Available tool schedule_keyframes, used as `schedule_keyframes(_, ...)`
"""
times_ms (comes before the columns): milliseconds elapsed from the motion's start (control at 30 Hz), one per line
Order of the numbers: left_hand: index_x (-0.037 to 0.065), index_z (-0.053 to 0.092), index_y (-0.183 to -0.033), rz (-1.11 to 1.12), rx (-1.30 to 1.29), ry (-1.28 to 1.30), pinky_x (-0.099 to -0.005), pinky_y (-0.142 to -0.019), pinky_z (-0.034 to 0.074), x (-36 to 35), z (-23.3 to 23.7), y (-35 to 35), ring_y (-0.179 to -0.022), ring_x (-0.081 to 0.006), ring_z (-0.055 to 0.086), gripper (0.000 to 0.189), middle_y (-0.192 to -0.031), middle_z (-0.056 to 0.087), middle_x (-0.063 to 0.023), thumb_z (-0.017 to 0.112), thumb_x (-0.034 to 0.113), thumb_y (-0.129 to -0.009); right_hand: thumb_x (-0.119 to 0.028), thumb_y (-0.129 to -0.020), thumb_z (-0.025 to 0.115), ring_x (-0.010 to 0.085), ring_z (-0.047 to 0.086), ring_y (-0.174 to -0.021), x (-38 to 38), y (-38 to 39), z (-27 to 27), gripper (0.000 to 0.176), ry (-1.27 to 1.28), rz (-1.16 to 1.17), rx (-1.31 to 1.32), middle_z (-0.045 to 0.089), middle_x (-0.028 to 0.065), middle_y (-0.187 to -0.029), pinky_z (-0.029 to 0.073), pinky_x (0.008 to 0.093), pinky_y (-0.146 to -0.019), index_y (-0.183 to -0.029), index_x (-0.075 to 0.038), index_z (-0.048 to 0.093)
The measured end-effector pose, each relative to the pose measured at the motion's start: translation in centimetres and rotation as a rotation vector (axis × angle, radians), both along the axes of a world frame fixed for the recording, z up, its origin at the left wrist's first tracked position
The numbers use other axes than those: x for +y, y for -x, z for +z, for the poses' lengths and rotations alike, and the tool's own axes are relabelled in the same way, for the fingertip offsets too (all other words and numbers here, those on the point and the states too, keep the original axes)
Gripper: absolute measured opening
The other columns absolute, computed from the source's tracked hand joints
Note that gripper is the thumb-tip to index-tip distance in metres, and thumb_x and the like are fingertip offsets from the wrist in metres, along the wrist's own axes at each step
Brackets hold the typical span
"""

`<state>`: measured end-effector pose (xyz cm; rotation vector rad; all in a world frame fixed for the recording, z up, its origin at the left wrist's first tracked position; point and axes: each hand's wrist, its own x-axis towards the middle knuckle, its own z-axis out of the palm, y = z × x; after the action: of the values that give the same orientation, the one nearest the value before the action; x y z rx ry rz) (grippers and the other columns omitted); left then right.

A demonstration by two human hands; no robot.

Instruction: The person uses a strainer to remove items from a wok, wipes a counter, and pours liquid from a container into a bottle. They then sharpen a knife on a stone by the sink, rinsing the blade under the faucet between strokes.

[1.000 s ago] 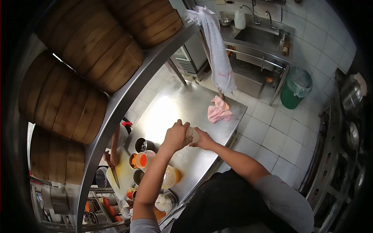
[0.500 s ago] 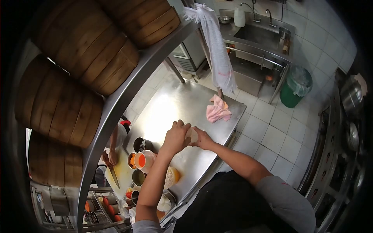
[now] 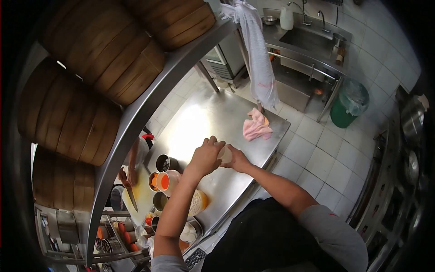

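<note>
Over the steel table, a small pale, rounded object (image 3: 224,155) is held between my two hands; I cannot make out its exact kind. My left hand (image 3: 207,157) curls over its left side, fingers bent around it. On the other side my right hand (image 3: 237,159) grips it with closed fingers. Below my left forearm stand a white tub with orange-red contents (image 3: 165,181), a dark metal pot (image 3: 166,165) and a clear container with pale and yellow contents (image 3: 197,203).
A crumpled pink cloth (image 3: 257,125) lies on the steel table (image 3: 240,181). Bamboo steamers (image 3: 68,113) crowd the shelf (image 3: 131,122) at left. Another person's hand (image 3: 131,174) is near a knife (image 3: 132,198) on a cutting board. A green bin (image 3: 343,111) and sink (image 3: 308,43) stand beyond.
The view has shifted slightly, so the surroundings sit a little differently. Both hands keep hold of the pale object in nearly the same place.
</note>
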<state>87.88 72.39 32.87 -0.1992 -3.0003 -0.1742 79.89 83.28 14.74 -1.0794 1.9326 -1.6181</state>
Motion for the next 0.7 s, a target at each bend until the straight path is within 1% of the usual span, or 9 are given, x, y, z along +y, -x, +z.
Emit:
schedule_keyframes(100,0.005,0.061,-0.102,0.266,-0.143,0.051,-0.0465,-0.067,0.054,0.8,0.3,0.7,-0.074,-0.0365,0.065,0.04,-0.094,0.061,-0.0226,0.071,0.032,-0.075,-0.03,-0.066,0.087,0.0371,0.061,-0.106,0.0,0.0,0.0,0.075,-0.02,0.012,-0.032,0.063,0.0175,-0.114,0.049,0.045,-0.089,-0.125,-0.01,0.047)
schedule_keyframes(167,0.001,0.063,-0.095,0.308,-0.087,0.088,-0.0453,-0.064,0.054,1.4,0.5,1.1,-0.07,-0.0374,0.065,0.041,-0.083,0.064,-0.0216,0.069,0.039,-0.079,-0.031,-0.065,0.088,0.0366,0.06,-0.107,0.1,0.0,0.1,0.075,-0.026,-0.024,-0.004,0.062,0.0174,-0.114,0.049,0.0447,-0.09,-0.125,-0.01,0.047)
schedule_keyframes(233,0.0,0.063,-0.087,0.595,-0.009,0.065,-0.0448,-0.06,0.053,2.1,0.7,1.4,-0.065,-0.0387,0.065,0.049,-0.071,0.066,-0.0201,0.064,0.049,-0.084,-0.031,-0.065,0.088,0.0365,0.061,-0.107,0.0,0.2,-0.1,0.076,-0.002,-0.026,0.021,0.062,0.0174,-0.114,0.049,0.0449,-0.09,-0.125,-0.01,0.046)
schedule_keyframes(267,-0.001,0.063,-0.082,0.595,0.065,0.068,-0.0452,-0.058,0.053,1.8,1.1,1.4,-0.062,-0.0386,0.065,0.056,-0.066,0.065,-0.0202,0.06,0.055,-0.085,-0.032,-0.065,0.088,0.0364,0.061,-0.107,0.0,0.1,0.0,0.077,0.022,-0.03,0.04,0.062,0.0175,-0.114,0.048,0.045,-0.09,-0.125,-0.01,0.046)
schedule_keyframes(400,-0.001,0.053,-0.106,0.716,0.094,-0.124,-0.0476,-0.073,0.052,0.1,2.6,-0.8,-0.084,-0.0408,0.066,0.053,-0.09,0.067,-0.0253,0.065,0.046,-0.085,-0.031,-0.064,0.088,0.0363,0.057,-0.114,0.0,0.1,-0.7,0.082,-0.014,-0.005,-0.023,0.059,0.0184,-0.121,0.046,0.0445,-0.094,-0.129,-0.008,0.044)
schedule_keyframes(433,-0.001,0.052,-0.109,0.739,0.154,-0.165,-0.0482,-0.074,0.052,-0.4,1.8,-2.0,-0.086,-0.0423,0.065,0.053,-0.093,0.065,-0.0269,0.068,0.041,-0.083,-0.03,-0.065,0.088,0.0361,0.054,-0.118,0.2,0.0,-1.6,0.084,0.05,-0.059,0.085,0.057,0.0184,-0.125,0.045,0.0439,-0.096,-0.132,-0.007,0.042)
schedule_keyframes(600,0.0,0.047,-0.119,0.835,-0.096,-0.164,-0.0498,-0.076,0.052,-0.7,-8.4,-8.0,-0.09,-0.0446,0.063,0.055,-0.107,0.057,-0.0267,0.072,0.031,-0.081,-0.022,-0.073,0.082,0.0341,0.047,-0.126,5.8,1.3,-2.7,0.078,-0.008,-0.116,0.201,0.05,0.0174,-0.133,0.039,0.0426,-0.104,-0.136,-0.003,0.041)
schedule_keyframes(667,0.0,0.044,-0.125,0.808,-0.193,-0.152,-0.0503,-0.075,0.053,0.6,-12.3,-9.9,-0.088,-0.0451,0.063,0.059,-0.111,0.052,-0.0272,0.071,0.029,-0.081,-0.016,-0.08,0.075,0.031,0.054,-0.117,8.7,2.5,-3.1,0.057,-0.009,-0.159,0.31,0.055,0.017,-0.126,0.046,0.0406,-0.098,-0.129,-0.002,0.05)
schedule_keyframes(700,0.0,0.043,-0.126,0.799,-0.222,-0.15,-0.0505,-0.075,0.053,1.2,-14.0,-10.4,-0.089,-0.0451,0.063,0.06,-0.113,0.051,-0.0269,0.071,0.028,-0.081,-0.016,-0.08,0.075,0.031,0.054,-0.117,10.3,3.2,-2.8,0.057,-0.019,-0.156,0.316,0.055,0.017,-0.126,0.046,0.0406,-0.098,-0.129,-0.002,0.05)
